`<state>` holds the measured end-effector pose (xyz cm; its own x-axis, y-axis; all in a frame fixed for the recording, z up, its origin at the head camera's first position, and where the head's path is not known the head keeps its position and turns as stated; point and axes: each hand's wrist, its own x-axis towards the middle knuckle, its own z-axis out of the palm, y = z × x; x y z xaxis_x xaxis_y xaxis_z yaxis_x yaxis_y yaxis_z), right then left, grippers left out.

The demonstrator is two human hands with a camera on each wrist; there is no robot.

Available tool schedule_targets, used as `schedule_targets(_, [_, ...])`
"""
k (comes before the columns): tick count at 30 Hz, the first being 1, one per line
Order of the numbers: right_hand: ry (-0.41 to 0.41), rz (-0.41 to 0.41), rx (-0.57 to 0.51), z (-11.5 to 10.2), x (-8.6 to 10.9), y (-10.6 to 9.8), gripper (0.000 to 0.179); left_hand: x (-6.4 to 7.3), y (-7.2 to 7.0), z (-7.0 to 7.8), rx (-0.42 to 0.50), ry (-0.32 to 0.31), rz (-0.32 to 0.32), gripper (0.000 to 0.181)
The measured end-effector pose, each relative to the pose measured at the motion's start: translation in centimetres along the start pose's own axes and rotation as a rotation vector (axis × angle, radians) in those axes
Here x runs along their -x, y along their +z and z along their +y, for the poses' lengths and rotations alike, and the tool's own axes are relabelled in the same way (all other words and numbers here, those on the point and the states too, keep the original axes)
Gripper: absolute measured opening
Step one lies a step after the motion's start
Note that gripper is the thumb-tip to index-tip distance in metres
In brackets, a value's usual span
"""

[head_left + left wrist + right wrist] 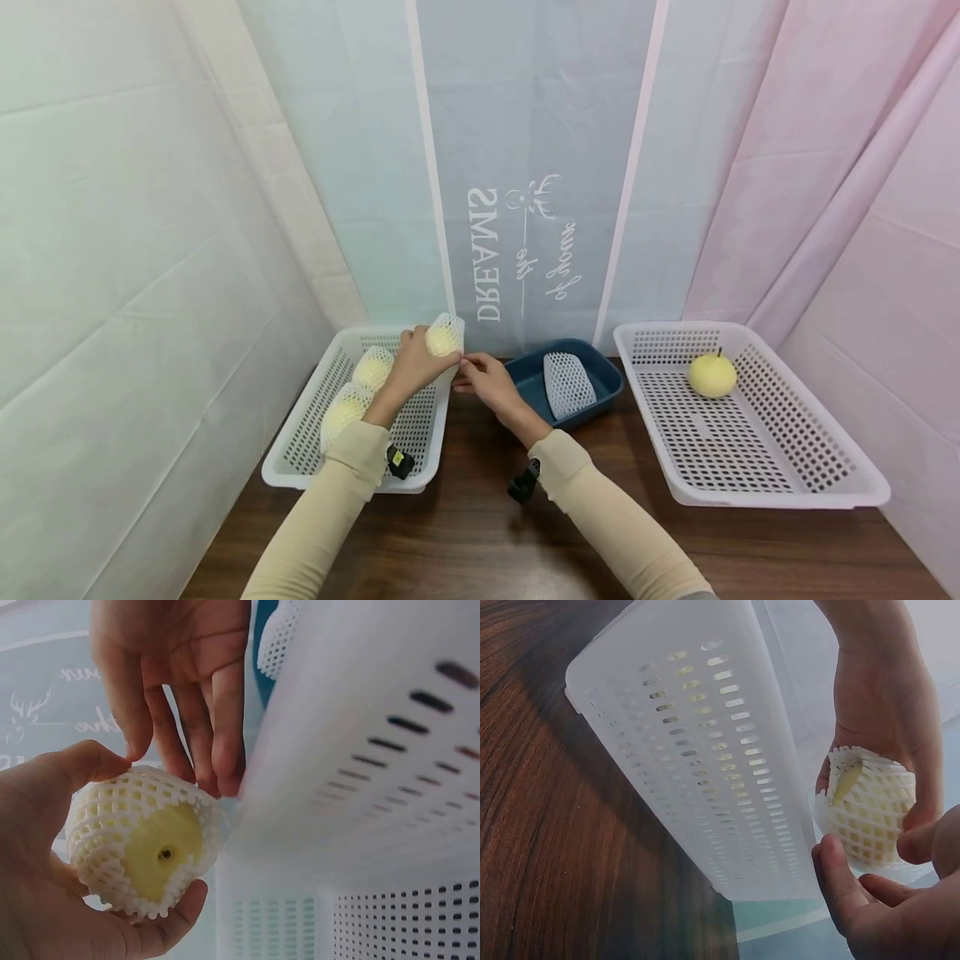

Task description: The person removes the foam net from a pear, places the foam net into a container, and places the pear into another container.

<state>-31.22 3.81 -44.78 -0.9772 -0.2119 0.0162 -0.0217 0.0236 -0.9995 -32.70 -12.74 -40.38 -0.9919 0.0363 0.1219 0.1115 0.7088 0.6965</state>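
Note:
My left hand [417, 364] holds a yellow pear [166, 851] wrapped in a white foam net [101, 838], above the far right part of the left basket. One end of the net gapes in the left wrist view, baring the pear's skin round a small dark hollow. Thumb and fingers of the left hand curve round its sides. My right hand [489, 385] is just to the right, its fingers [227, 761] loosely extended and their tips at the net's edge. Two more netted pears [345, 412] lie in the white left basket [431, 454], partly behind the left forearm.
A dark blue bin [611, 379] with a white foam net [568, 385] inside stands behind the right hand. On the right, a white perforated basket [780, 500] holds one bare yellow pear [712, 376]. Both baskets stand on a dark wooden table [480, 533], with cloth hanging behind.

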Motion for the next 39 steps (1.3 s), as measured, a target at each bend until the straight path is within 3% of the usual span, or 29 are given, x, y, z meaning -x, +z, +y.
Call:
schedule_targets(24, [-0.068, 0.058, -0.007, -0.9, 1.1, -2.3, 0.041, 0.5, 1.3, 0.7, 0.13, 0.078, -0.009, 0.09])
schedule_targets(39, [-0.082, 0.065, 0.002, -1.5, 2.2, -3.7, 0.043, 1.3, 1.6, 2.1, 0.229, 0.198, -0.024, 0.076])
